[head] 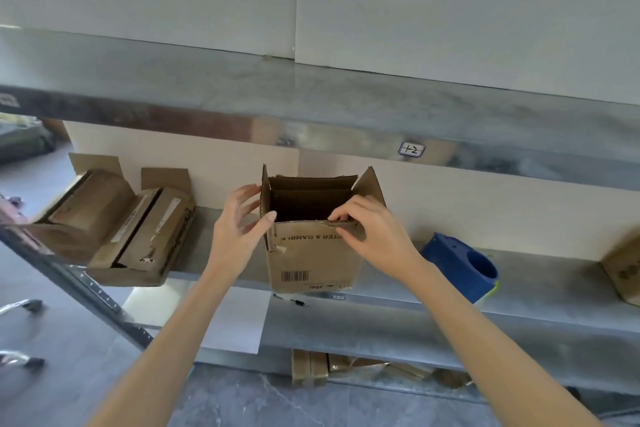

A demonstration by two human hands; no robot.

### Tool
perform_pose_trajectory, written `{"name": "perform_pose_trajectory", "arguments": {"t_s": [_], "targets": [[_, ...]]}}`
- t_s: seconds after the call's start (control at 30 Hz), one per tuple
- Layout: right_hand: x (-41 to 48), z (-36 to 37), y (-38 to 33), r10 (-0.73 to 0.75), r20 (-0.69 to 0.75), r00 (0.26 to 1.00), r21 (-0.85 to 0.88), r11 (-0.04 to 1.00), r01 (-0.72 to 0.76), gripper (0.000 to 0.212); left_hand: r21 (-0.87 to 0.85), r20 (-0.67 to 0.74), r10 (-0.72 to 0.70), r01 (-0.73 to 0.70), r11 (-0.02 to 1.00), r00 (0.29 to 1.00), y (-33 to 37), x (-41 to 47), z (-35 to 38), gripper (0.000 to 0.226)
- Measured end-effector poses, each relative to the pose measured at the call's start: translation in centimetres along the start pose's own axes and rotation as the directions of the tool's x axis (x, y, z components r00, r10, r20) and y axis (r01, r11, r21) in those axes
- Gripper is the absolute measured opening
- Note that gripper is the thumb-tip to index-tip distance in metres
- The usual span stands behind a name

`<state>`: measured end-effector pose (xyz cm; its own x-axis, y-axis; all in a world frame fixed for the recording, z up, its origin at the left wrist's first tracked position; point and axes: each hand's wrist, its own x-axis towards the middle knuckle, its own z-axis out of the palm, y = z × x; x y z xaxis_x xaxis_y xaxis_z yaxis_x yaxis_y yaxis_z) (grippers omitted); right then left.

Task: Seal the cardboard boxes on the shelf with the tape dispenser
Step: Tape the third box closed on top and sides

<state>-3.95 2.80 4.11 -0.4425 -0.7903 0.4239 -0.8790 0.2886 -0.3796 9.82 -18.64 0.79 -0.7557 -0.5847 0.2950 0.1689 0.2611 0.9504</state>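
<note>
Brown corrugated card forms the cardboard box (311,253) at the middle of the frame. It stands upright at the front edge of the metal shelf (540,291), its top open, both side flaps raised, and upside-down lettering and a barcode printed on its near face. The left hand (235,229) is at the box's left side with fingers spread apart, the thumb tip touching the front left corner just below the raised flap. The right hand (370,229) has its fingers curled over the creased front flap, pinching it near the right corner. A blue tape dispenser (460,267) with a yellow-green edge lies on the shelf to the right, just beyond the right wrist and apart from the box. Bare shelf runs from it to another box (623,270) at the right edge of the frame. Left of centre, a narrow strip of bare shelf separates the box from two other boxes (114,229) with open flaps at the shelf's left end. The upper shelf (346,104), carrying a small label (411,149), sits close above the raised flaps
</note>
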Motion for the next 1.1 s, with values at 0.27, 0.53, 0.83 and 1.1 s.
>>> {"name": "perform_pose_trajectory", "arguments": {"t_s": [0.27,0.53,0.83,1.1], "targets": [[0.2,-0.8,-0.8,0.076,0.035,0.997,0.111,0.991,-0.079,0.011,0.027,0.122,-0.022,0.019,0.999,0.992,-0.5,1.1,-0.1,0.053],[1.6,-3.2,2.2,0.221,-0.07,0.973,-0.03,0.974,-0.224,0.01,0.066,0.216,0.027,-0.042,0.997,0.976,-0.6,0.6,-0.8,0.053],[1.3,-3.3,3.6,0.303,0.107,0.947,-0.062,0.953,-0.297,0.015,0.08,0.228,0.032,-0.052,0.995,0.973,-0.9,-0.7,-1.6,0.051],[2.5,-3.3,3.7,0.389,0.096,0.916,0.028,0.919,-0.394,0.03,0.066,0.269,0.029,-0.048,0.997,0.963,-0.4,-1.3,-2.0,0.053]]}}
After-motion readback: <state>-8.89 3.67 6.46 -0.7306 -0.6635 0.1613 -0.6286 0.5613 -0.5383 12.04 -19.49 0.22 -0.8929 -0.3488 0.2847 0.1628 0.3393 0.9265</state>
